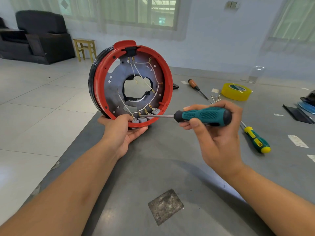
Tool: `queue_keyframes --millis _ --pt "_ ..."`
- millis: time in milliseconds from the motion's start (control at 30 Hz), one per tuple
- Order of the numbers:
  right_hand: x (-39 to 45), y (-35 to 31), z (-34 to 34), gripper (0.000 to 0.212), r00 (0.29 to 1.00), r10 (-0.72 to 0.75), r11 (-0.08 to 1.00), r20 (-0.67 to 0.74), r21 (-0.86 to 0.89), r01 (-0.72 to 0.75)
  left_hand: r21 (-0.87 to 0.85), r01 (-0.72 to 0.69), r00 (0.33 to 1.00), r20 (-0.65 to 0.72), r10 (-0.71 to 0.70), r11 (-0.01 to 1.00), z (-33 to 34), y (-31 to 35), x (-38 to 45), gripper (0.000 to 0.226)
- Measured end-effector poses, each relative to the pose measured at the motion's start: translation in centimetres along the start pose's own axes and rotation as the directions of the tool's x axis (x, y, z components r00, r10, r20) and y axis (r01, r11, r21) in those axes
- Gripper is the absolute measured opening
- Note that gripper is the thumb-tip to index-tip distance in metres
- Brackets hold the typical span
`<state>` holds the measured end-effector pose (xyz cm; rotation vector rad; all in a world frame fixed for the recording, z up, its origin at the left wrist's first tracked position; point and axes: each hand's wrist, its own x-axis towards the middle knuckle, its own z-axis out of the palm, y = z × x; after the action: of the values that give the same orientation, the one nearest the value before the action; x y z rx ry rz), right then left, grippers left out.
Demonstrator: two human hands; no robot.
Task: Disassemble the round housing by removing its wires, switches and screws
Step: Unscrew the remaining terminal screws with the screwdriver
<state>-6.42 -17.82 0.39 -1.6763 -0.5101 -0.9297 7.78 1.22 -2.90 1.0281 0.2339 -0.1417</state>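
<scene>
The round red housing (99,82) stands on edge over the grey table's left rim, its open side facing me. White wires (141,77) with brass terminals cross its dark inner plate. Several grey switches (142,119) sit along the bottom rim. My left hand (121,128) grips the housing's lower edge, thumb inside by the switches. My right hand (214,132) holds a teal-and-black screwdriver (202,115) level, its shaft pointing left with the tip at the brass terminals above the switches.
On the grey table (170,167) to the right lie an orange-handled screwdriver (196,86), a yellow tape roll (236,91), a few loose wires (215,98), a green-yellow screwdriver (257,140) and dark parts (300,111). A square patch (165,206) marks the tabletop near me. Tiled floor lies left.
</scene>
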Motion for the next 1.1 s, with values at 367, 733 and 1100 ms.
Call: queue_keyframes --millis 367,733,1100 --pt "1.2 -0.5 -0.4 0.034 0.978 0.16 0.983 -0.135 0.109 -0.146 0.041 -0.053 0.995 0.089 0.05 0.998 0.1 -0.1 -0.6 0.042" --pt "1.2 -0.5 -0.3 0.034 0.976 0.178 0.983 -0.125 0.068 -0.17 0.074 -0.038 0.989 0.144 0.027 0.997 -0.1 -0.3 -0.1 0.056" --pt "1.8 -1.0 -0.2 0.033 0.962 0.218 0.976 -0.163 0.046 -0.213 0.157 -0.163 0.971 0.201 0.13 0.974 0.0 -0.6 -0.6 0.055"
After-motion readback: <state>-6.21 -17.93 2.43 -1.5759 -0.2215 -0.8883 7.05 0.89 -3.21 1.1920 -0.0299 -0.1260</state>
